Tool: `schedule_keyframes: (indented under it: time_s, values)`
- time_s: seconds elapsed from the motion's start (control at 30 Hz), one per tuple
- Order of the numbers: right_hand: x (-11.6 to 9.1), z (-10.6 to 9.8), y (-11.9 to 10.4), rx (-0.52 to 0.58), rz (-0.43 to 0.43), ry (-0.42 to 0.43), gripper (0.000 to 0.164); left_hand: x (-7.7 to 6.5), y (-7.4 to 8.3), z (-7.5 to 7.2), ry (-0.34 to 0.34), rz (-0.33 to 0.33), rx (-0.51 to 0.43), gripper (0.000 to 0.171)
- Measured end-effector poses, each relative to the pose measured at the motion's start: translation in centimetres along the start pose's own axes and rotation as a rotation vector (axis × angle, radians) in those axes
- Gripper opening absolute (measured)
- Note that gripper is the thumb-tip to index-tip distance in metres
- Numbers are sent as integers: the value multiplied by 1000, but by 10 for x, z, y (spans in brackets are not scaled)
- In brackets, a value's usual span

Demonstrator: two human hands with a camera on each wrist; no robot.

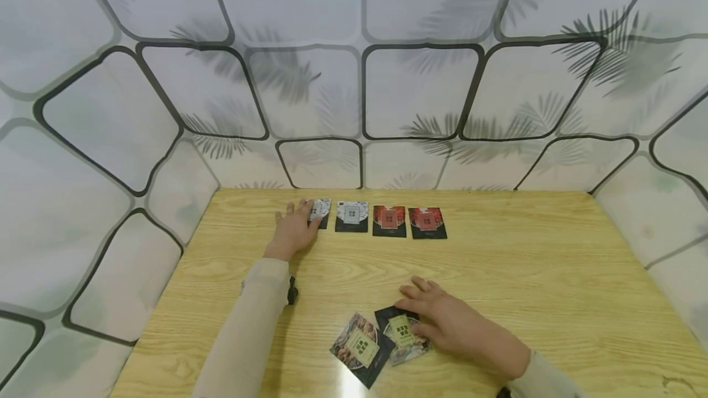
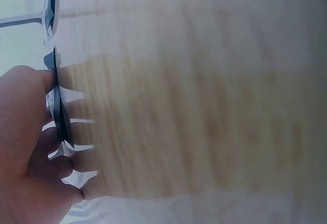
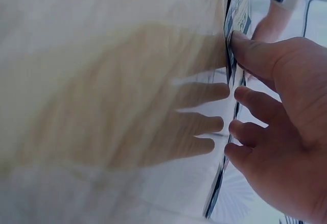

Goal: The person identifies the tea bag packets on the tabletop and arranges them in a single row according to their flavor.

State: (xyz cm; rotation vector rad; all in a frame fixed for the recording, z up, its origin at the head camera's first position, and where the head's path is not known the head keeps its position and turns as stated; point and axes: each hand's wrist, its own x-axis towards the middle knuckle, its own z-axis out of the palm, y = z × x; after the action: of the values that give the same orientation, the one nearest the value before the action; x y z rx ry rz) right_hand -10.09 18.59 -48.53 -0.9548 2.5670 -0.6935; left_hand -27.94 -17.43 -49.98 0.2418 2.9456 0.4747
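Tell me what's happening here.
A person's left hand touches a flat square black and white packet, leftmost in a row of four on the yellow wooden table; then come another like it and two red and black packets. Nearer the person, the right hand touches one of two askew black packets with yellow labels.

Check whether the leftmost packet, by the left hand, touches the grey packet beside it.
Apart: the head view shows a narrow strip of bare table between the leftmost packet and the grey packet to its right.
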Motion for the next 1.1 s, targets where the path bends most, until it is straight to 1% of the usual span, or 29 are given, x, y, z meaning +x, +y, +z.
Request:
schedule_keyframes:
  time_s: [0.07,0.17,0.3,0.47,0.53,0.6,0.73,0.83,0.93,1.0,1.03,1.1]
  values:
    - [-2,-3,5,0,16,4,51,0,0,0,1,0,-4,65]
    - [-4,-7,11,-27,40,35,51,0,0,0,-2,-1,-8,65]
    - [-6,-10,14,-45,51,67,53,0,1,-1,-5,-1,-13,64]
    - [-5,-8,9,29,15,10,50,0,1,-2,-9,-3,-20,65]
    - [-5,-7,7,25,6,-1,48,0,1,-3,-11,-5,-19,65]
    - [-4,-8,5,-14,20,18,45,0,1,-3,-12,-6,-13,65]
    - [-4,-11,3,-141,71,107,38,0,0,-2,-16,-9,-7,65]
    - [-4,-15,2,-234,71,171,25,0,0,-1,-15,-9,-8,66]
    - [-4,-16,0,-281,47,207,18,0,0,-2,-11,-7,-7,66]
    - [-4,-16,0,-272,23,199,23,0,1,-2,-11,-7,-4,66]
    - [-4,-16,1,-248,7,183,29,0,1,-2,-13,-8,0,66]
    - [-5,-15,1,-184,-17,123,44,-1,1,-2,-15,-8,0,66]
